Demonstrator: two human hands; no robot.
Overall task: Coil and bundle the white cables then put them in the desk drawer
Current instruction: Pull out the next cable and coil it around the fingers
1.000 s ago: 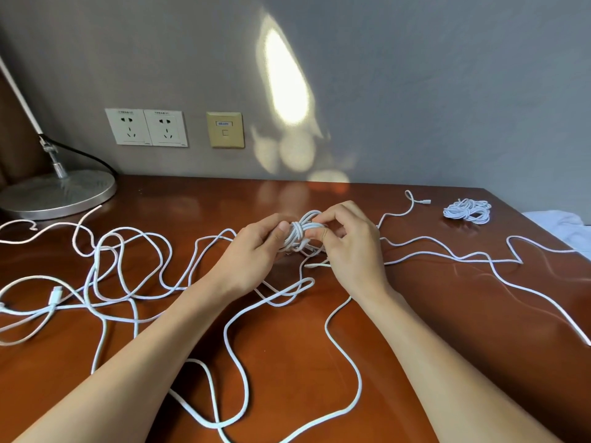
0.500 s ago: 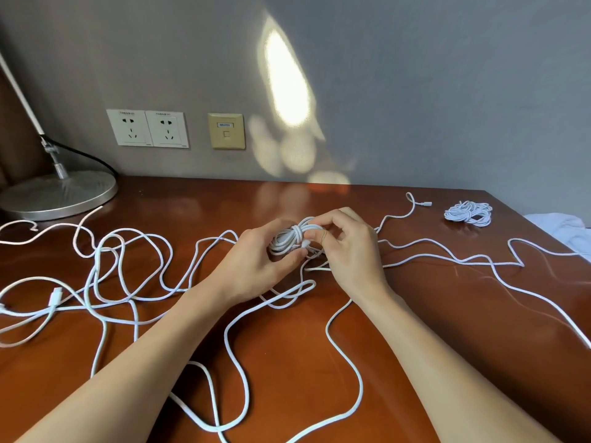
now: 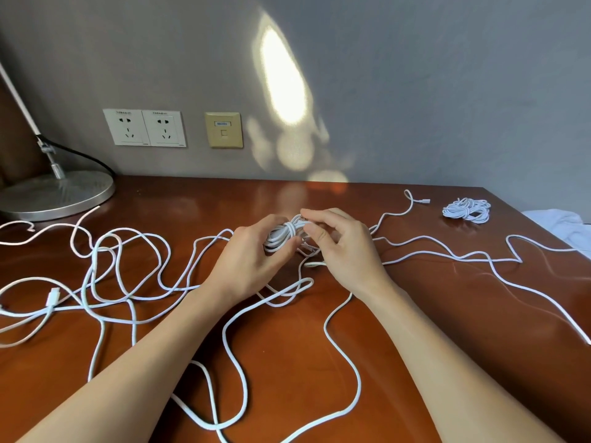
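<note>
Coil (image 3: 283, 235) of white cable, small and tight, held just above the desk (image 3: 431, 330), a little behind its middle, between both hands. Several loops lie side by side, with a turn of cable cinched crosswise round them.

Left hand (image 3: 249, 263): fingers and thumb curled round the lower end of the coil, carrying it. Right hand (image 3: 345, 247): thumb and forefinger pinched on the strand at the coil's top; the other fingers loosely bent, holding nothing I can make out. Whether the free end is tucked in yet: hidden by the fingers.

Step in hand, as I judge it: tying off this coil with its own tail. The next move calls for pulling the wrap snug and tucking the end under a loop so it holds. The left-hand grip must not slacken, or the loops may spring apart.

Finished bundle (image 3: 467, 211) lies near the back right corner, well apart from the hands. Loose cables (image 3: 128, 270) sprawl in crossed loops over the left half of the desk. More strands run toward the right and front edges, some passing under the forearms. Plug (image 3: 52, 297) shows near the left edge. Much left to do: several cables uncoiled, nothing stowed. Drawer not in view.

Lamp base (image 3: 54, 195) at the back left corner. Wall sockets (image 3: 145, 127) on the wall behind. White cloth (image 3: 566, 225) just beyond the right edge.
</note>
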